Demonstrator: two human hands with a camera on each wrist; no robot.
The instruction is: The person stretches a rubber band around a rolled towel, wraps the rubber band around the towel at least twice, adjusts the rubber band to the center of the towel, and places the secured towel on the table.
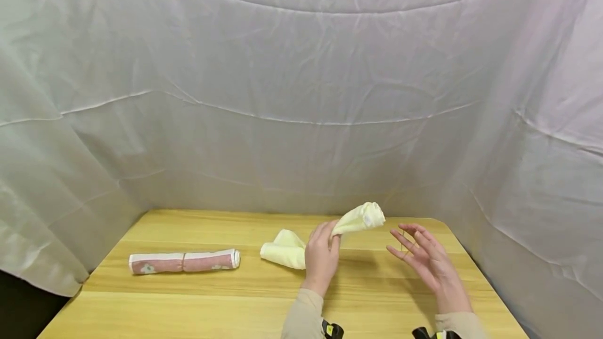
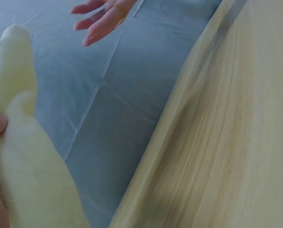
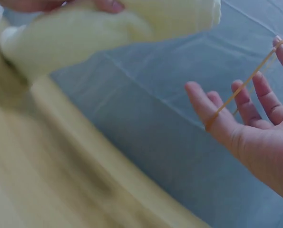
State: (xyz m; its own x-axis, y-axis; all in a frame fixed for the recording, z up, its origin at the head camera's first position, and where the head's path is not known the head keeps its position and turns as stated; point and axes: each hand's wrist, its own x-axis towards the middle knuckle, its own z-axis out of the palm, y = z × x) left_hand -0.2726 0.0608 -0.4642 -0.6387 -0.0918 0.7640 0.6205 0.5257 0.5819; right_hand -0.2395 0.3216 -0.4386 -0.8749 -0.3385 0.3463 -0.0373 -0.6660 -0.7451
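You sit at a wooden table (image 1: 198, 302) with a light yellow top and a visible grain that runs from left to right. Its far corners are rounded. A white cloth backdrop (image 1: 301, 93) hangs behind the table and also closes both sides, so you see no real wall and no window. The cloth has long soft creases and several folds, and it reaches down to the table edge. The light is even and soft, with only weak shadows on the wood. At the lower left, below the cloth, a dark gap (image 1: 23, 307) shows.
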